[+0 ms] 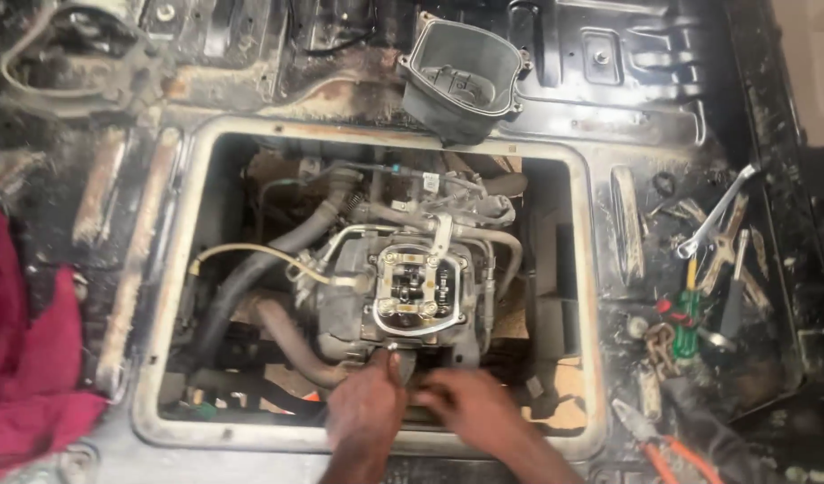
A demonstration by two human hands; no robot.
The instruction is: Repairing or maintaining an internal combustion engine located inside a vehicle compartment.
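Hands: both are down at the near edge of the engine bay, right below the open cylinder head [418,291]. The left hand [365,408] has its fingers curled in, thumb and fingertips pinched against a small metal part at the head's near edge, though I can't make out what that part is. The right hand [470,401] lies just beside it, fingers bent and reaching into the same gap, and what it's gripping, if anything, I can't tell.

Engine: sits in the middle of the rectangular floor opening [591,296], valve gear exposed, hoses and a pale cable running off to the left.

Cover: the dark valve cover [461,76] is off and lying open side up on the far floor panel, well apart from the head.

Tools: a spanner [718,213], a green-handled screwdriver [690,309] and orange-handled pliers [667,448] are scattered on the grimy floor to the right.

Cloth: a red rag [22,358] is bunched at the left edge.

Risk 1: with the head open, I'd say grit from that filthy floor rim could drop into the valve gear if a sleeve or hand brushes it.

Risk 2: a small part slipping from oily fingers would likely vanish down the gap under the engine.

Risk 3: both hands crowd one tight spot, so a knuckle against sharp metal seems likely.
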